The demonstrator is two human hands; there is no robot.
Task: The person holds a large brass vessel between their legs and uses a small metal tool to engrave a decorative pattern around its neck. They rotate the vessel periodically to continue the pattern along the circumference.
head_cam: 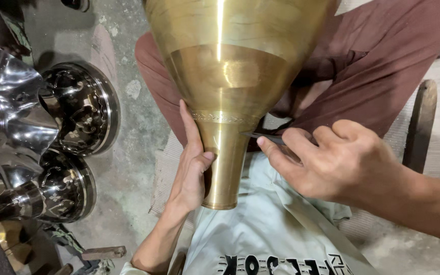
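Shirt: pale grey-white shirt (260, 229) with dark print at the hem lies closest under the camera, covering the lap.
Right hand: right hand (332, 160) clenched round a thin dark metal tool (260, 135), pinched between thumb and forefinger — the tool's point touches the right side of the vessel's neck, just under the engraved band.
Left hand: left hand (192, 163) grasping the neck of the brass vessel (230, 76) from the left, fingers stretched up along the metal, thumb pressed on the front of the neck.
Brass vessel: large, golden, funnel-shaped; wide body toward the top of the view, narrow neck pointing down at the lap, open rim just above the shirt. It rests between the knees.
Engraved band: thin patterned ring (220, 117) where the cone meets the neck — scratch marks show just below it.
Legs: reddish-brown trousers (383, 76) on both sides of the vessel.
Seat: woven mat (166, 168) under the person, on a grey concrete floor (128, 76).
Left side: polished silver-coloured vessels (77, 107) with embossed flower patterns, stacked near each other, well apart from the hands.
Right edge: curved wooden piece (421, 122) on the floor beside the leg.
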